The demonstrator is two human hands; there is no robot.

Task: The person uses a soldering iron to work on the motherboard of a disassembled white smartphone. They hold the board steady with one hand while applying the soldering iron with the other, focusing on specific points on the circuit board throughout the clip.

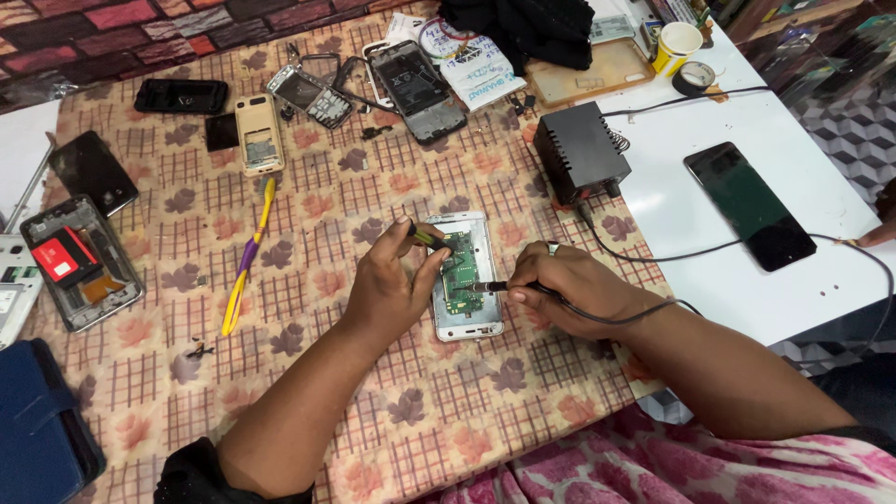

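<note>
I saw my left hand pinching tweezers and my right hand gripping a soldering iron over the white opened phone's green board.

The left side of the opened phone was covered by the left hand, and what was pinched in its fingers could only be seen as a short dark and yellow tip. The tool's handle was hidden inside the right hand, and the parts on the green board were too small to be told apart. At the table's left edge, a blue case and a white device were cut off by the frame. At the far edge, a black cloth was cut off too, and a tray was partly hidden under it.
</note>
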